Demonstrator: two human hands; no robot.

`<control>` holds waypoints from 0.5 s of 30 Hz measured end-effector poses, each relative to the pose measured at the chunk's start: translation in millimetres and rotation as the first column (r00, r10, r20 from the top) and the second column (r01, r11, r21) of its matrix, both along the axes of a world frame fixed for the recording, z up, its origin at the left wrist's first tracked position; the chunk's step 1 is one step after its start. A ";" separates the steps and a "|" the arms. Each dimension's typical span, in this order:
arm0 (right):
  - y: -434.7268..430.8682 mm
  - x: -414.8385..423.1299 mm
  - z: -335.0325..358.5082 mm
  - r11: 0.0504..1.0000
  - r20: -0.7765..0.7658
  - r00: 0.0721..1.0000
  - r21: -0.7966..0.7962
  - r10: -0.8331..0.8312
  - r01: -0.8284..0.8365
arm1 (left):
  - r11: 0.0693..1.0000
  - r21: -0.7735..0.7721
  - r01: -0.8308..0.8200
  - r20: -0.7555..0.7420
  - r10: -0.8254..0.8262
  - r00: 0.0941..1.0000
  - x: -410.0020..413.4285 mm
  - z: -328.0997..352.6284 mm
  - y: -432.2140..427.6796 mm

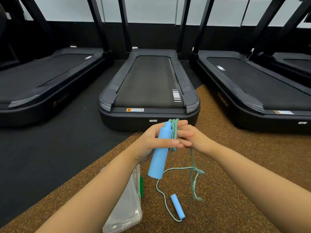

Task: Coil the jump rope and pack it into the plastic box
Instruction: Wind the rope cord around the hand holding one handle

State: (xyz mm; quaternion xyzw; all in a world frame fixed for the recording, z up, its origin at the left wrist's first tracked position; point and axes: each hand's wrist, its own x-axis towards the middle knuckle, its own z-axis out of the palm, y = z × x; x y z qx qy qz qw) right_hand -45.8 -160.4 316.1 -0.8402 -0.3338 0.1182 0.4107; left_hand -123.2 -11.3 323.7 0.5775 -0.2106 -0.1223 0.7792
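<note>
Blue foam handle (160, 149) sits clamped in the left hand (151, 140) with a few rope (174, 134) loops stacked against it, and the right hand (190, 136) pinches those loops at 3 o'clock. Most of the cord trails to the floor (235, 165), second handle (177, 206) down at 6 o'clock beside the plastic box (127, 207) at 7. That knotty tangle in the hanging bit could snag mid-wrap, and a loose grip would spill the loops.

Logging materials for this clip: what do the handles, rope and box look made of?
Handles: matte light-blue foam, by the soft, dull, seamless look. Rope: braided cord, green-blue fibre; the weave shows beside the held handle. Box: clear hard plastic, glossy, see-through to the floor, with a green latch.
</note>
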 end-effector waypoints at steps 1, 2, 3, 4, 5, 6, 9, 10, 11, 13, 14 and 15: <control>-0.5 -0.7 -1.9 1.000 0.001 1.000 0.025 -0.016 0.016 | 1.000 0.016 -0.018 0.005 0.018 1.000 -0.9 0.9 -0.4; -1.1 -1.6 -5.1 0.999 -0.012 1.000 0.034 -0.020 0.020 | 0.999 0.032 -0.041 0.009 0.041 0.999 -1.7 1.7 -0.7; -1.9 -4.0 -7.7 0.999 -0.022 1.000 0.039 -0.011 0.012 | 0.997 0.045 -0.067 0.013 0.066 0.998 -2.8 2.3 -1.6; -2.8 -7.3 -9.2 0.998 -0.040 0.999 0.069 0.005 -0.002 | 0.993 0.057 -0.098 0.015 0.098 0.995 -3.5 2.3 -2.5; -2.8 -9.1 -11.7 0.992 -0.079 0.997 0.123 0.010 0.000 | 0.989 0.060 -0.136 0.014 0.135 0.991 -4.0 2.2 -3.4; -1.2 -8.8 -14.6 0.987 -0.107 0.994 0.163 0.012 0.006 | 0.984 0.049 -0.173 0.010 0.173 0.985 -4.2 1.9 -4.0; 0.7 -10.8 -21.7 0.981 -0.108 0.994 0.193 0.008 0.014 | 0.968 0.001 -0.250 0.011 0.250 0.968 -3.1 3.1 -3.9; 0.3 -12.1 -23.3 0.982 -0.111 0.994 0.189 0.004 0.017 | 0.965 -0.010 -0.261 0.012 0.261 0.965 -2.6 4.2 -3.7; -0.2 -13.4 -25.4 0.985 -0.109 0.994 0.172 -0.004 0.023 | 0.965 -0.030 -0.260 0.006 0.260 0.966 -2.1 5.2 -3.6; -1.5 -15.9 -31.0 0.992 -0.083 0.996 0.119 -0.023 0.033 | 0.968 -0.075 -0.239 -0.013 0.239 0.971 -0.6 7.6 -2.9; -2.6 -16.8 -34.4 0.994 -0.080 0.996 0.105 -0.027 0.036 | 0.969 -0.084 -0.233 -0.019 0.232 0.973 0.5 9.0 -2.5; -3.6 -18.3 -36.9 0.994 -0.077 0.997 0.101 -0.025 0.033 | 0.969 -0.087 -0.231 -0.022 0.230 0.973 1.8 10.2 -1.8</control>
